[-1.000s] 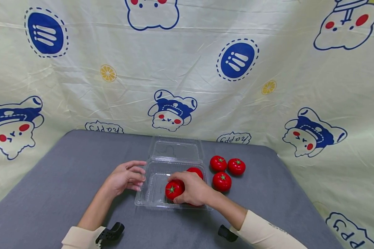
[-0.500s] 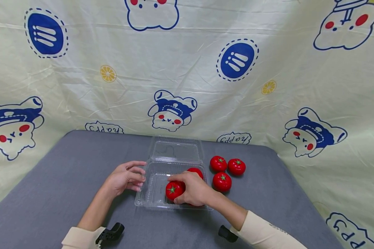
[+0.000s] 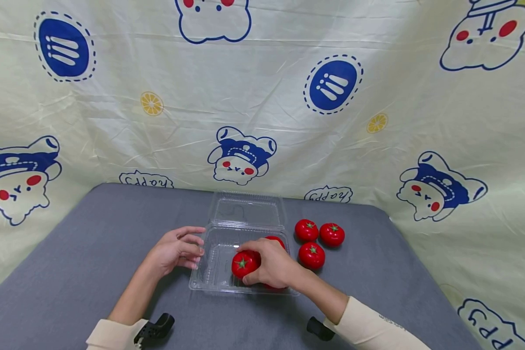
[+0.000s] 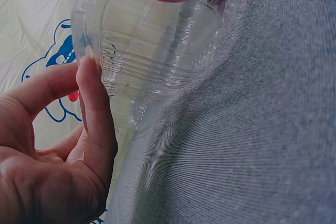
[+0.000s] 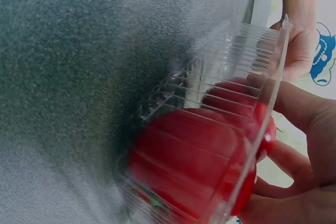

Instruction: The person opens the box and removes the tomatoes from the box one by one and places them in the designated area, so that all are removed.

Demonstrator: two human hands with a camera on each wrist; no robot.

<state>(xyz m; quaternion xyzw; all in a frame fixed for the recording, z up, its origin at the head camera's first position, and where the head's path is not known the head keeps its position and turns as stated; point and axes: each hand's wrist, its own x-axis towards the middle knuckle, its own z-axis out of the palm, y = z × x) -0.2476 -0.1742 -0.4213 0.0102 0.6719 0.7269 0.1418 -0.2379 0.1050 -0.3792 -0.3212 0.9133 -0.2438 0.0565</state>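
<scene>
My right hand (image 3: 273, 265) grips a red tomato (image 3: 244, 265) with a green star-shaped stem, inside the clear plastic clamshell box (image 3: 212, 279). Thumb and fingers curl round its right side. Two more tomatoes sit in the box to the right, a back one (image 3: 276, 240) and a front one (image 5: 184, 163) that my hand mostly hides in the head view. At the box's left wall, my left hand (image 3: 177, 250) holds its fingers fairly straight, and in the left wrist view the fingertips (image 4: 89, 69) touch the rim. The lid (image 3: 247, 209) lies folded back, away from me.
Right of the box, three red tomatoes stand close together on the grey cloth: one at back left (image 3: 306, 230), one at back right (image 3: 332, 234), one in front (image 3: 311, 255). A printed curtain (image 3: 262, 107) hangs behind the table (image 3: 113, 233).
The gripped tomato has shifted very slightly with my right hand, a little up in the head view over the last half second. My left hand and the box stay put.
</scene>
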